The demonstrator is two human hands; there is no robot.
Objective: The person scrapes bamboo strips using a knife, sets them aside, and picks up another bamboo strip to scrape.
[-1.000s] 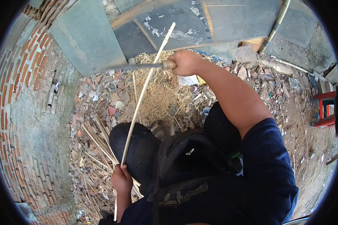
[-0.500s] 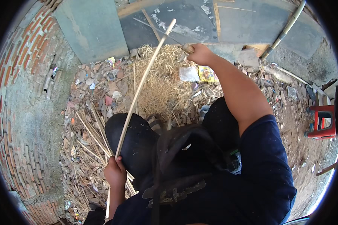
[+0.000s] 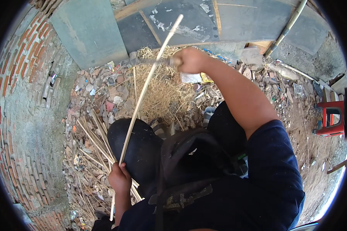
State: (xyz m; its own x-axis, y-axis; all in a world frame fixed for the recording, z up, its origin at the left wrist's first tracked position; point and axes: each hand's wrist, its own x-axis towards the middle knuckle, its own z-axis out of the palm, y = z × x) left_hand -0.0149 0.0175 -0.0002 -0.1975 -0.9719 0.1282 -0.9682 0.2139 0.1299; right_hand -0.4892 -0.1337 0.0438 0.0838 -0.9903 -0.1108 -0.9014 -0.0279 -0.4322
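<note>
Head view shows your left hand [image 3: 120, 178] gripping the lower part of a long, slender, pale cream strip [image 3: 145, 87], smooth-looking and slightly bowed near its top, which slants up past your dark-clad left knee [image 3: 142, 133] and above the straw-coloured shavings [image 3: 158, 100]. Your right hand [image 3: 192, 60] is clenched around a knife's tan handle [image 3: 175, 61], the motion-blurred blade [image 3: 165, 61] crossing the strip's upper part; whether they touch, you cannot tell.
</note>
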